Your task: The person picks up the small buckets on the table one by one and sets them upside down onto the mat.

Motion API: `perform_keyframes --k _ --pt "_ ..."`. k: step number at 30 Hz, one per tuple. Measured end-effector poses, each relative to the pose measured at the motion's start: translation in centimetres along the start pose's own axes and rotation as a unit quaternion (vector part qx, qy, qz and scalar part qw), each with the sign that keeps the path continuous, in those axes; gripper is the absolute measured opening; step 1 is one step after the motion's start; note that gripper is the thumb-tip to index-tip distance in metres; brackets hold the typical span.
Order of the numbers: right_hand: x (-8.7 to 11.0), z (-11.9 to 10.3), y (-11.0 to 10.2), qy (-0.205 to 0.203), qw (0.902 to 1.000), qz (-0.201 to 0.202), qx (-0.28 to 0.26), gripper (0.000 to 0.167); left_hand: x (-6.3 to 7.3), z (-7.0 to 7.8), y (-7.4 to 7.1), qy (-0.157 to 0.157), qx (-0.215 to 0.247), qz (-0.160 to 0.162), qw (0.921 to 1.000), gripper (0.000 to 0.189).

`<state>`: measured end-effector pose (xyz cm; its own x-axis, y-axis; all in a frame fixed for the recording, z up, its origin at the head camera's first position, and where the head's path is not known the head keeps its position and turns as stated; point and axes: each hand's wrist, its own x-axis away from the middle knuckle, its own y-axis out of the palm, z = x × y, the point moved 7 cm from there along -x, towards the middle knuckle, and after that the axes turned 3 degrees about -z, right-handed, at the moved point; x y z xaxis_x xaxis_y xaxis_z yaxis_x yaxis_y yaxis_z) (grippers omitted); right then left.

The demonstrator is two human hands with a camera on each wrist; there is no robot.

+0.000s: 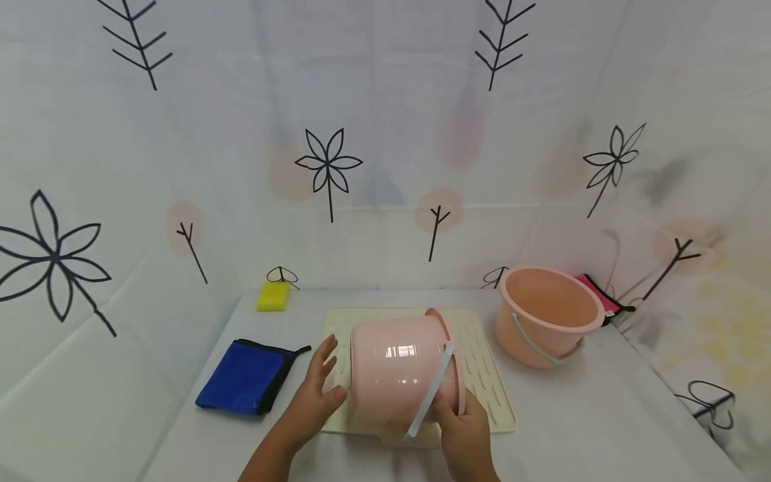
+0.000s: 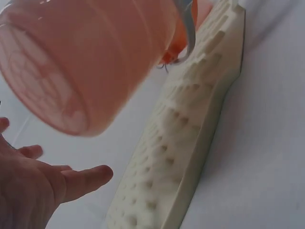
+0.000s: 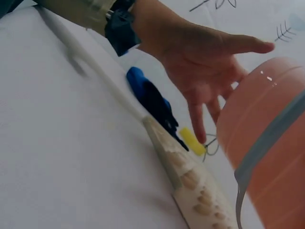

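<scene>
A glossy pink plastic bucket (image 1: 394, 368) hangs sideways over a dimpled cream mat (image 1: 484, 375) on the desk (image 1: 560, 415), its base-to-rim axis running left to right, rim rightward. The right hand (image 1: 466, 435) has its grip clamped on the rim, fingertips hidden; the left hand (image 1: 313, 395), fingers spread, stands apart beside the base. A pale handle (image 1: 430, 391) slants across the wall. The interior is out of sight.
</scene>
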<state>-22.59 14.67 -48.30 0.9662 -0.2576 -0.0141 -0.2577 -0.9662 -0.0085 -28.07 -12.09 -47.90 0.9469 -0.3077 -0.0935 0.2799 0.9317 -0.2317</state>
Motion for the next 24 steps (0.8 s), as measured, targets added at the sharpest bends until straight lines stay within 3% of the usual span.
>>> perform_keyframes --k 6,12,21,24 --pt "0.5 0.2 0.1 -0.001 0.9998 0.0 -0.02 0.035 -0.7 0.2 2.2 0.027 0.041 -0.046 0.9977 0.11" --pt "0.8 0.4 0.3 -0.038 0.999 -0.02 0.015 0.033 -1.0 0.4 3.2 0.049 0.105 -0.082 0.9898 0.118" --pt "0.9 0.6 0.7 -0.079 0.9951 -0.059 0.015 0.023 -0.8 0.7 3.3 0.056 0.085 -0.023 0.9945 0.104" --pt "1.1 0.2 0.7 -0.11 0.9917 -0.063 0.021 0.021 -0.7 0.7 3.3 0.057 0.08 -0.009 0.9951 0.103"
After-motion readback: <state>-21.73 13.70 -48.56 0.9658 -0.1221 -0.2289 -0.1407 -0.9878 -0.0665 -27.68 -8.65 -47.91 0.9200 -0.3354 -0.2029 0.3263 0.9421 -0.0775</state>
